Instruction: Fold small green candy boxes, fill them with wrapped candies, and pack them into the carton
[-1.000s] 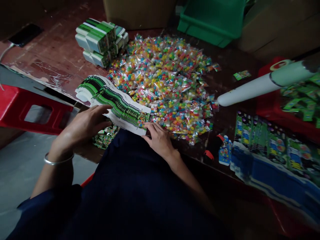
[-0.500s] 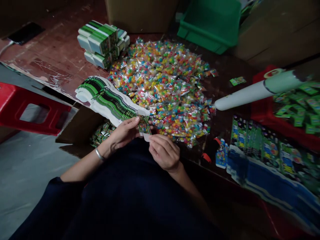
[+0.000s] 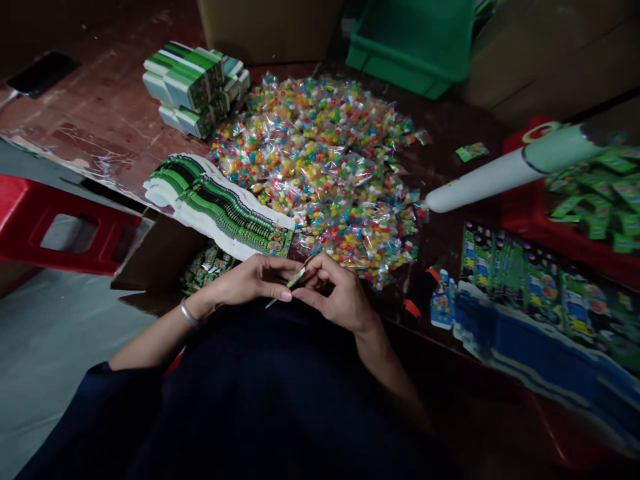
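Observation:
Between my hands, close to my body, is a small printed carton [image 3: 295, 277], seen nearly edge-on. My left hand [image 3: 257, 280], with a silver bangle at the wrist, pinches it from the left. The fingers of my right hand [image 3: 337, 290] are closed on its right side. Just beyond my hands, a fanned row of flat green-and-white cartons [image 3: 225, 207] lies along the table edge. A large heap of clear bags of colourful candies [image 3: 325, 167] spreads behind it. Below the row, an open cardboard box [image 3: 160, 257] holds small filled packets [image 3: 207, 269].
Strapped carton bundles [image 3: 185, 83] stand back left, near a phone [image 3: 43, 73]. A green bin [image 3: 410, 53] is at the back. On the right are a white tube [image 3: 490, 177], a red crate [image 3: 525, 200] of green packets and blue-green flat cartons [image 3: 540, 320]. A red stool [image 3: 65, 227] stands left.
The carton has come nearer my body and turned from face-up to nearly edge-on. Both hands have shifted with it, their fingers closer together around it. The view has moved slightly.

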A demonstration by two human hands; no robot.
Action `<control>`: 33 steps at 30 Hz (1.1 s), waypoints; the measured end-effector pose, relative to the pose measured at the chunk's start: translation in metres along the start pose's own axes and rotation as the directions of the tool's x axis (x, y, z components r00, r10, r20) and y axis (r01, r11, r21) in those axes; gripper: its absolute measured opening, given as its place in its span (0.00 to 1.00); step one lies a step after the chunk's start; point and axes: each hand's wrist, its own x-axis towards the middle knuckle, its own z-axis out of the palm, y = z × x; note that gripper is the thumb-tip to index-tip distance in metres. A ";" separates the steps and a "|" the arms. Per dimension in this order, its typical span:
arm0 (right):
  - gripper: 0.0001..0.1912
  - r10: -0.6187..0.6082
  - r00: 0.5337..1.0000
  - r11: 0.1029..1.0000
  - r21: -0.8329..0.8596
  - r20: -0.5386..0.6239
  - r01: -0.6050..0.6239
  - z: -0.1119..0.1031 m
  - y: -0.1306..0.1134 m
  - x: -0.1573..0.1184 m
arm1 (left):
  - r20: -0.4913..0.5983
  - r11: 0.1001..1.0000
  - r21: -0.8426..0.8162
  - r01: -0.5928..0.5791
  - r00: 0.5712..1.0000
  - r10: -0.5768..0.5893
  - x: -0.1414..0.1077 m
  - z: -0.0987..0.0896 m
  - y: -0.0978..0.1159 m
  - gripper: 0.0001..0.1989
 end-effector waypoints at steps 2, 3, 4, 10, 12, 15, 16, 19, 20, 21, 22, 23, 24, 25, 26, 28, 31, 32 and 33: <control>0.15 0.037 0.996 0.999 0.031 -0.076 -0.034 0.000 0.000 0.000 | -0.045 0.998 0.057 -0.007 0.999 0.009 0.000 0.003 0.001 0.20; 0.15 0.049 0.984 0.998 0.047 -0.172 -0.041 0.001 0.001 -0.001 | -0.097 0.997 0.079 -0.017 0.995 0.024 0.000 0.004 0.001 0.17; 0.16 0.062 0.959 0.997 0.068 -0.276 -0.045 0.004 0.001 0.000 | -0.158 0.995 0.093 -0.032 0.986 0.047 0.001 0.006 0.001 0.16; 0.11 0.146 0.917 0.987 0.115 -0.371 -0.111 0.029 0.007 0.001 | -0.489 0.977 0.102 -0.189 0.845 0.214 0.011 0.017 -0.008 0.16; 0.13 0.154 0.896 0.987 0.105 -0.416 -0.121 0.036 0.009 0.002 | -0.552 0.976 0.081 -0.200 0.806 0.211 0.015 0.022 -0.015 0.16; 0.11 0.150 0.865 0.986 0.135 -0.478 -0.097 0.043 0.015 0.005 | -0.643 0.949 0.127 -0.288 0.705 0.300 0.018 0.027 -0.024 0.16; 0.08 0.140 0.854 0.986 0.151 -0.500 -0.073 0.044 0.018 0.006 | -0.665 0.933 0.163 -0.321 0.663 0.345 0.018 0.028 -0.027 0.19; 0.17 0.070 0.819 0.990 0.142 -0.569 0.014 0.049 0.029 0.006 | -0.642 0.895 0.275 -0.350 0.626 0.442 0.016 0.026 -0.031 0.29; 0.19 0.045 0.814 0.992 0.119 -0.579 0.030 0.050 0.032 0.005 | -0.604 0.890 0.304 -0.340 0.653 0.456 0.015 0.025 -0.032 0.28; 0.18 0.023 0.811 0.996 0.087 -0.584 0.035 0.050 0.034 0.004 | -0.560 0.884 0.327 -0.333 0.686 0.465 0.014 0.022 -0.032 0.26; 0.17 0.002 0.808 0.998 0.054 -0.589 0.036 0.050 0.036 0.003 | -0.514 0.883 0.339 -0.326 0.722 0.464 0.013 0.020 -0.031 0.24; 0.15 -0.014 0.808 0.999 0.025 -0.589 0.035 0.049 0.037 0.002 | -0.470 0.886 0.338 -0.316 0.759 0.450 0.012 0.017 -0.030 0.23; 0.13 -0.027 0.812 0.999 0.002 -0.583 0.035 0.048 0.036 0.002 | -0.431 0.896 0.325 -0.302 0.796 0.425 0.012 0.014 -0.029 0.22; 0.12 -0.042 0.818 0.999 -0.016 -0.574 0.041 0.046 0.036 0.002 | -0.393 0.908 0.302 -0.289 0.830 0.395 0.011 0.012 -0.027 0.21; 0.09 -0.061 0.825 0.998 -0.030 -0.561 0.054 0.044 0.034 0.002 | -0.355 0.921 0.274 -0.277 0.861 0.365 0.011 0.011 -0.026 0.20; 0.05 -0.109 0.837 0.994 -0.062 -0.536 0.090 0.039 0.031 0.004 | -0.285 0.938 0.228 -0.261 0.903 0.321 0.009 0.010 -0.024 0.17; 0.06 -0.167 0.848 0.984 -0.134 -0.503 0.115 0.034 0.029 0.005 | -0.241 0.938 0.221 -0.268 0.917 0.319 0.006 0.013 -0.023 0.14; 0.07 -0.172 0.851 0.983 -0.144 -0.496 0.114 0.034 0.029 0.006 | -0.246 0.935 0.230 -0.269 0.914 0.323 0.005 0.014 -0.023 0.14; 0.07 -0.169 0.849 0.984 -0.133 -0.500 0.117 0.035 0.029 0.006 | -0.258 0.933 0.238 -0.269 0.909 0.328 0.004 0.016 -0.023 0.14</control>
